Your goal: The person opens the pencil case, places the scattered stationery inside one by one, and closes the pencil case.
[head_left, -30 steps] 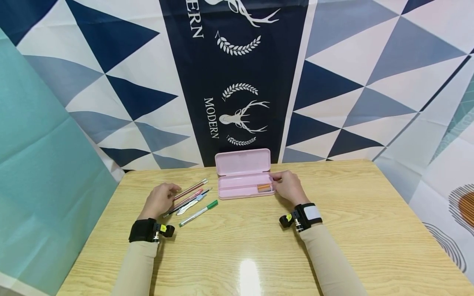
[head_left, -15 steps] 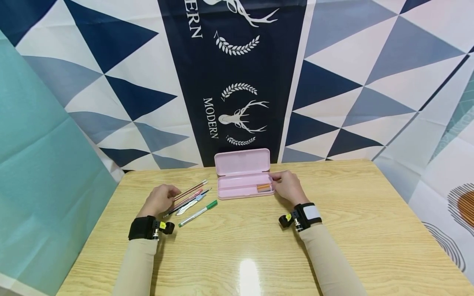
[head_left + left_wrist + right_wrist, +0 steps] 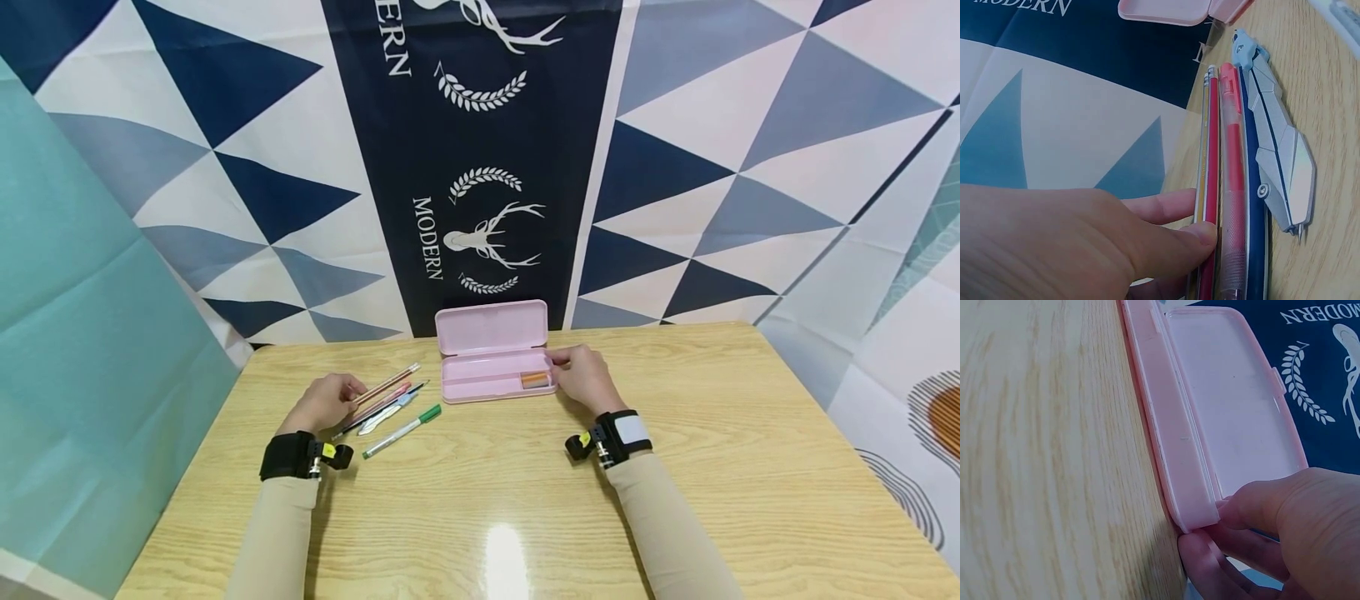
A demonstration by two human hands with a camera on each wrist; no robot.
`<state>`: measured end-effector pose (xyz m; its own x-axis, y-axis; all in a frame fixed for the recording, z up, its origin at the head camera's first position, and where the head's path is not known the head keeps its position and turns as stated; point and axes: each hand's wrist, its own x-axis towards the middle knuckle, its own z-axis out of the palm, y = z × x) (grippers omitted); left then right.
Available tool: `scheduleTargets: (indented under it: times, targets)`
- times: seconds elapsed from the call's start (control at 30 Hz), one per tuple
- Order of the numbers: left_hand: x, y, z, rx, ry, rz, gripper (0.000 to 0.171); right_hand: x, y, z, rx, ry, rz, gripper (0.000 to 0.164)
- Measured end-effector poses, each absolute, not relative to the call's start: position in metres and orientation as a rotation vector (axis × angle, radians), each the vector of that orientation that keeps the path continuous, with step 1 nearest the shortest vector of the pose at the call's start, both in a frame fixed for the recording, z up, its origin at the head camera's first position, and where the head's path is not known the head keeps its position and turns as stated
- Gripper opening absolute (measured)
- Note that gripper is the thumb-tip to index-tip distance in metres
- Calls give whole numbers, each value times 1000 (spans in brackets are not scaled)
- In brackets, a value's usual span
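Observation:
In the head view, my left hand [image 3: 321,403] pinches two pencils [image 3: 386,385] at the left of a small pile. The left wrist view has my thumb on a red pencil [image 3: 1212,144], a yellow-striped pencil [image 3: 1203,156] beside it. Alongside lie a pink pen [image 3: 1234,150], a dark blue pencil [image 3: 1252,162] and a pale blue-and-white drawing compass [image 3: 1279,147]. My right hand [image 3: 588,380] grips the right end of an open pink pencil case [image 3: 472,372]. Thumb and fingers hold that end in the right wrist view. An orange-sleeved eraser [image 3: 535,380] sits inside the case.
A green-capped marker [image 3: 402,432] lies in front of the pile. The case's raised lid [image 3: 492,327] stands near the patterned cloth [image 3: 645,208] behind the wooden table [image 3: 450,517]. A teal cloth [image 3: 90,350] hangs at the left.
My left wrist has edged slightly forward, with the fingers still on the pencils. The pencils have shifted very little. My right hand and the case have stayed put.

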<state>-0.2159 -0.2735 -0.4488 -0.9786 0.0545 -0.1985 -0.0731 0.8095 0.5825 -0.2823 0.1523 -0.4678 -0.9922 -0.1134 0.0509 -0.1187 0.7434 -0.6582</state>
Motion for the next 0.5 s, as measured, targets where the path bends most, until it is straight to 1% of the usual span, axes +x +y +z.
scheduleTargets:
  times: [0.5]
  targets:
    - [-217,-273,-450,-13,2836,851,14,-282,153,-466,222,-2909,1115,30]
